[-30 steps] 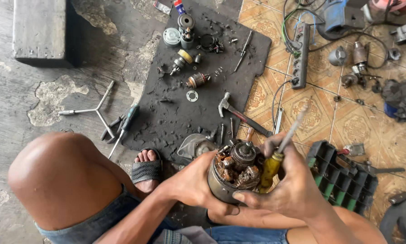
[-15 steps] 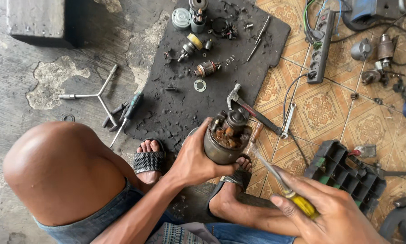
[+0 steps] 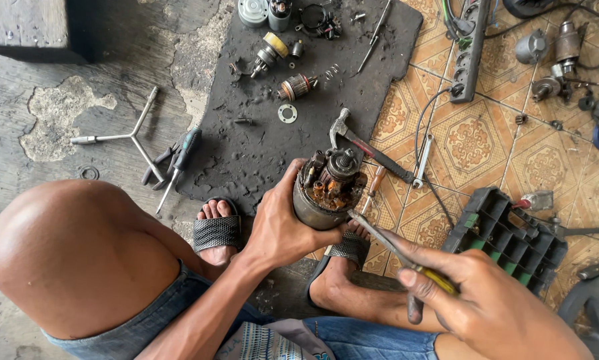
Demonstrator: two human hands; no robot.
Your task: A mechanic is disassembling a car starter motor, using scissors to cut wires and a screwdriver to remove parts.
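My left hand (image 3: pixel 281 227) grips a round, rusty motor housing (image 3: pixel 328 189) with its open end up, held over my sandalled feet. My right hand (image 3: pixel 493 307) holds a yellow-handled screwdriver (image 3: pixel 396 250) at the lower right. The screwdriver's shaft slants up-left and its tip meets the housing's lower right rim. A hammer (image 3: pixel 369 145) lies on the floor just behind the housing.
A black rubber mat (image 3: pixel 259 133) carries small motor parts, a washer and springs. A three-arm wrench (image 3: pixel 129 137), pliers and a green screwdriver (image 3: pixel 179 160) lie to its left. A power strip (image 3: pixel 469 50), a spanner and a black-green tray (image 3: pixel 506 233) sit on the patterned tiles at right.
My right hand drew back down-right from the housing with the screwdriver, then brought its tip to the rim. The housing moved up slightly in my left hand.
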